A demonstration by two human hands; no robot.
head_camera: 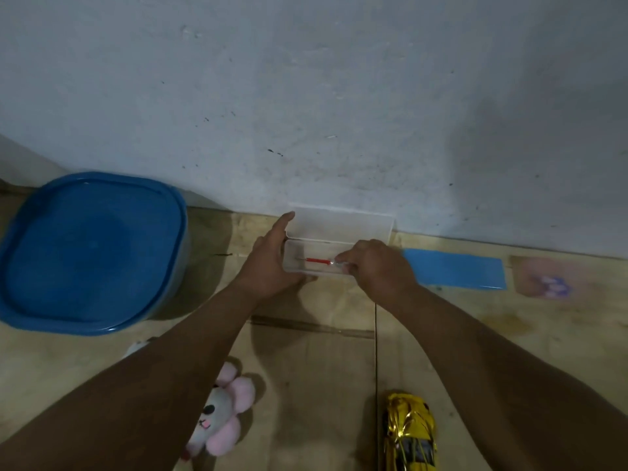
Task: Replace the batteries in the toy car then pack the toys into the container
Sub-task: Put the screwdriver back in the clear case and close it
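Head view: right hand (377, 266) fingers pinch the red screwdriver (319, 261) inside the clear box (339, 226), left hand (268, 263) gripping its side.

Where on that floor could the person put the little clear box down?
Bare floor lies between the blue lidded container and the left hand, and in front of the clear plastic box, above the yellow toy car. Crowded beside the pink plush flower.

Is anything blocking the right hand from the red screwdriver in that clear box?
No. The clear box has its lid open, and the right hand already has its fingertips on the end of the red screwdriver. The left hand steadies the box.
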